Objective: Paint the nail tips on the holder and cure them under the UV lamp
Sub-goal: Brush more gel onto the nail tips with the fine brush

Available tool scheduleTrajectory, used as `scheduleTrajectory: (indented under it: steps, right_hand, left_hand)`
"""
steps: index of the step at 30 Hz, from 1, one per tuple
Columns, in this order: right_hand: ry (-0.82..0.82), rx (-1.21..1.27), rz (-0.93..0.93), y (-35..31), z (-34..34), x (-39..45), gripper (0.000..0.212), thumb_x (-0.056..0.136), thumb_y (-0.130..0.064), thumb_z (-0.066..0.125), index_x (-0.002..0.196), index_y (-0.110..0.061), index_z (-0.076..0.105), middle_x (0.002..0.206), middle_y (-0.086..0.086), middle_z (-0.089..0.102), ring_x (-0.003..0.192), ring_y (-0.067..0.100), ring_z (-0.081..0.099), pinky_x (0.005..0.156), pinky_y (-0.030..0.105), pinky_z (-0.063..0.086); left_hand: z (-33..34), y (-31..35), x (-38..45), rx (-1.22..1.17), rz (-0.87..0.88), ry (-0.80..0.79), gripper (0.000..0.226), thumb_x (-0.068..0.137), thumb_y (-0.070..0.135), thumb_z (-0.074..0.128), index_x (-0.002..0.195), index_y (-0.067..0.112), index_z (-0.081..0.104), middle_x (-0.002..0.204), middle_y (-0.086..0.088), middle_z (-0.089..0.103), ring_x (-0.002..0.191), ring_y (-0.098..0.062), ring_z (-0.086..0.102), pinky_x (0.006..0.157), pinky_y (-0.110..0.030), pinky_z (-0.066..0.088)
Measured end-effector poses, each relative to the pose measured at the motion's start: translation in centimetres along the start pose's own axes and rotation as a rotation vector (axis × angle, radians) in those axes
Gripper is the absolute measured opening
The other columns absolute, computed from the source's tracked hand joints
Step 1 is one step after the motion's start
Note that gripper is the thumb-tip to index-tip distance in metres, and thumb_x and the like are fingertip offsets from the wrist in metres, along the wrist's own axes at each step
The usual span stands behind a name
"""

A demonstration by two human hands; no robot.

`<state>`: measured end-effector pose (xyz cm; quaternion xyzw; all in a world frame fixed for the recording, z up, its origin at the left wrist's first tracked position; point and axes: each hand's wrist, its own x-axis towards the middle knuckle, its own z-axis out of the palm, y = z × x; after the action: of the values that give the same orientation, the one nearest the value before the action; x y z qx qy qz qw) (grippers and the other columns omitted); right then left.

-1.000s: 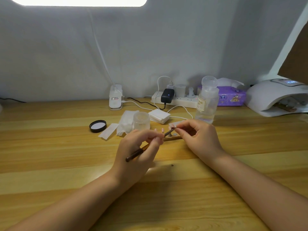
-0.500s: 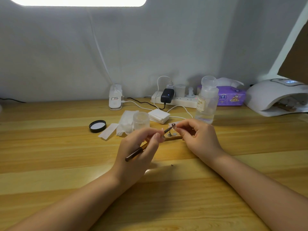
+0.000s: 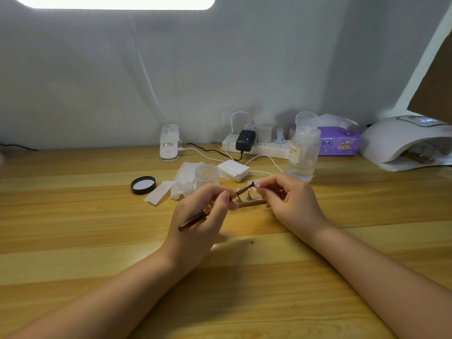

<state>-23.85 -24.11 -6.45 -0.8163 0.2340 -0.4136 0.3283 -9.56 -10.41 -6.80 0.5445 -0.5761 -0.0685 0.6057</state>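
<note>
My left hand (image 3: 200, 223) grips a thin brown brush (image 3: 195, 219) like a pen, bristle end pointing up and right. My right hand (image 3: 291, 204) pinches a small pale nail tip on its stand (image 3: 257, 185) lifted above the table, and the brush tip touches it. The wooden holder (image 3: 252, 203) lies on the table between both hands, with small grey stands (image 3: 248, 197) on it. The white UV lamp (image 3: 401, 140) sits at the far right, with something inside its opening.
A small open clear jar (image 3: 207, 174) stands behind my left hand, its black lid (image 3: 143, 184) to the left. Nearby are white wipes (image 3: 182, 182), a pad stack (image 3: 233, 170), a clear liquid bottle (image 3: 303, 150), a power strip (image 3: 259, 145) with cables, and a purple tissue pack (image 3: 340, 143).
My right hand has lifted the nail tip on its stand off the holder. The brush tip has risen with it and stays against the nail tip.
</note>
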Motion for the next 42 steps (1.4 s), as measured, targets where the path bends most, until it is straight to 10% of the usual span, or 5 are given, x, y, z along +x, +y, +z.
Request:
scheduleTrajectory:
  steps: [6, 18, 25, 42]
  right_hand:
    - [0.005, 0.061, 0.037, 0.12, -0.13, 0.07, 0.016, 0.088, -0.008, 0.066, 0.087, -0.024, 0.068, 0.076, -0.003, 0.067, 0.067, 0.013, 0.061, 0.061, 0.027, 0.05]
    - [0.012, 0.086, 0.037, -0.35, -0.2, -0.03, 0.021, 0.086, -0.006, 0.067, 0.085, -0.026, 0.067, 0.076, 0.002, 0.068, 0.072, 0.022, 0.062, 0.069, 0.041, 0.052]
    - [0.018, 0.083, 0.033, -0.13, -0.32, 0.05, 0.034, 0.084, 0.002, 0.065, 0.086, -0.031, 0.068, 0.078, -0.011, 0.069, 0.067, -0.003, 0.061, 0.066, 0.015, 0.05]
    - [0.001, 0.096, 0.028, 0.15, -0.02, 0.13, 0.01, 0.084, -0.005, 0.07, 0.09, -0.012, 0.073, 0.079, -0.008, 0.07, 0.068, -0.002, 0.062, 0.065, 0.014, 0.049]
  left_hand:
    - [-0.05, 0.03, 0.03, 0.014, 0.022, 0.014, 0.023, 0.096, 0.023, 0.053, 0.103, 0.007, 0.068, 0.088, 0.004, 0.073, 0.089, -0.006, 0.069, 0.075, -0.015, 0.051]
    - [0.02, -0.09, -0.12, -0.083, -0.017, -0.039, 0.03, 0.093, 0.032, 0.052, 0.106, 0.009, 0.066, 0.092, -0.001, 0.075, 0.088, -0.008, 0.069, 0.075, -0.022, 0.053]
    - [0.12, 0.41, -0.34, -0.07, -0.021, -0.111, 0.028, 0.093, 0.034, 0.05, 0.107, 0.017, 0.067, 0.096, 0.002, 0.074, 0.092, -0.019, 0.069, 0.079, -0.043, 0.055]
    - [-0.04, -0.16, -0.06, 0.022, 0.094, -0.029, 0.021, 0.096, 0.023, 0.056, 0.112, 0.015, 0.067, 0.097, 0.005, 0.073, 0.095, -0.012, 0.069, 0.078, -0.023, 0.054]
